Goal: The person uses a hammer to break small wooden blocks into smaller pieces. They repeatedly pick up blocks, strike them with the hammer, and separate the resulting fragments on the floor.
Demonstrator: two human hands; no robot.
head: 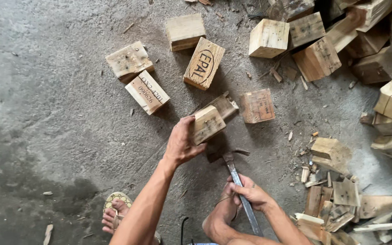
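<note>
Both hands are busy over the grey floor (46,90). The left hand (182,143) is closed around a small wood block (207,123) and tips it up on one edge. The right hand (250,194) is wrapped tight on the handle of a hammer (234,170), and the hammer's dark claw sits just under the block.

Using that block as the middle spot: a block with an oval stamp (204,63) lies above it, a block with dark writing (148,92) lies up and to the left, and a squarish block (258,105) sits just to its right. A big pile of blocks (364,41) is far up on the right, and thin broken bits of wood (336,204) lie down to the right. A foot in a sandal (115,212) is below and to the left.

It looks like the claw is prying at the block. To do this well, the left hand should keep the block very steady, with its fingers away from the claw, and the right hand should pull slowly, not jerk.
</note>
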